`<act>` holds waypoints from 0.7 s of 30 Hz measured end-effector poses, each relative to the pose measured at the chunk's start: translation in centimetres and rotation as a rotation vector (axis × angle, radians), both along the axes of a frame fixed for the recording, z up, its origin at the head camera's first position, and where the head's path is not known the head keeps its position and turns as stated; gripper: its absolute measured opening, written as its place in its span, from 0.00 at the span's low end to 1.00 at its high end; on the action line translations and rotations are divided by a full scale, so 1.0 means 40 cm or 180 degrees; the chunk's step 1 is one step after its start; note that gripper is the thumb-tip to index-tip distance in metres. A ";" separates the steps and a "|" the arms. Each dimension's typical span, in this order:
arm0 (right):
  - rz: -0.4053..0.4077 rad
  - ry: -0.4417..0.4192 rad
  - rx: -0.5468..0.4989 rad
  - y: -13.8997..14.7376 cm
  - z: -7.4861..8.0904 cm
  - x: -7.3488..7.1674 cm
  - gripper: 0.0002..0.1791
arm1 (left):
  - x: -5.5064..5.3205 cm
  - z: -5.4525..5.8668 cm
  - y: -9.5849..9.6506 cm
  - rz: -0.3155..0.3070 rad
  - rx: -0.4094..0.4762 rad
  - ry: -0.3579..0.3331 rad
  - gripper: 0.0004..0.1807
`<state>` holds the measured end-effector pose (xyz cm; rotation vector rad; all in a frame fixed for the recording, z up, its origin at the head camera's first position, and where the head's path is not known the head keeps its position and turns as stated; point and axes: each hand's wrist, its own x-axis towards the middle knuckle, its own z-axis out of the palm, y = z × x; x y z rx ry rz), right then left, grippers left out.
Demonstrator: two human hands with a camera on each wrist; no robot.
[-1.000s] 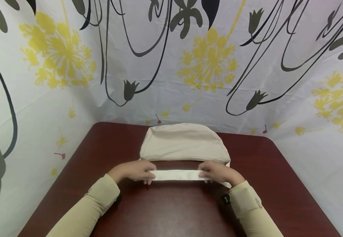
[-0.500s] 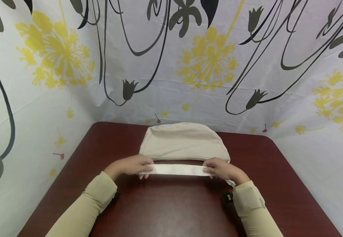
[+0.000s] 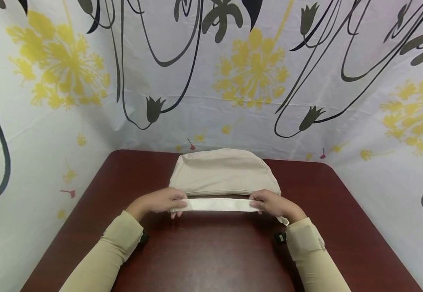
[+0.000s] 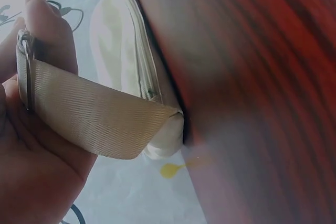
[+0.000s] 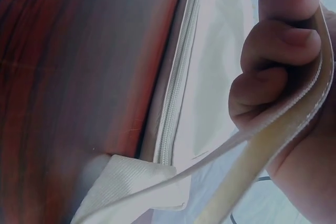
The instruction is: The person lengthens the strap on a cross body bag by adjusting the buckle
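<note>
A cream fabric bag (image 3: 226, 172) lies on the table with its zipper side toward me. Its flat webbing strap (image 3: 218, 205) is stretched level in front of the bag, between my two hands. My left hand (image 3: 160, 200) pinches the strap's left part, thumb on top; the left wrist view has a metal slider (image 4: 26, 69) on the strap at the fingers. My right hand (image 3: 274, 202) grips the other part, and in the right wrist view its fingers (image 5: 283, 43) curl around two layers of webbing. The zipper (image 5: 176, 98) looks closed along the stretch in view.
The dark red-brown table (image 3: 211, 251) extends in front of the bag and to both sides. A white cloth (image 3: 204, 81) with yellow and grey flower prints hangs behind it and at both sides.
Both hands have moved a little forward, bringing the strap nearer the bag. The right hand has also shifted slightly outward along with the strap. The bag keeps its place on the table.
</note>
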<state>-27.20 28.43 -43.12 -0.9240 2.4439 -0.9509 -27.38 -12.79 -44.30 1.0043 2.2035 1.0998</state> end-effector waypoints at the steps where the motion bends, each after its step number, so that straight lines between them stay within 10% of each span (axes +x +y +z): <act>1: -0.0008 -0.0016 -0.0010 0.000 0.000 -0.001 0.14 | 0.000 0.001 0.000 -0.0005 0.0002 -0.0010 0.15; 21: -0.0062 0.0132 0.0055 -0.088 0.011 0.011 0.13 | -0.003 -0.002 -0.005 0.0068 0.0233 -0.0083 0.16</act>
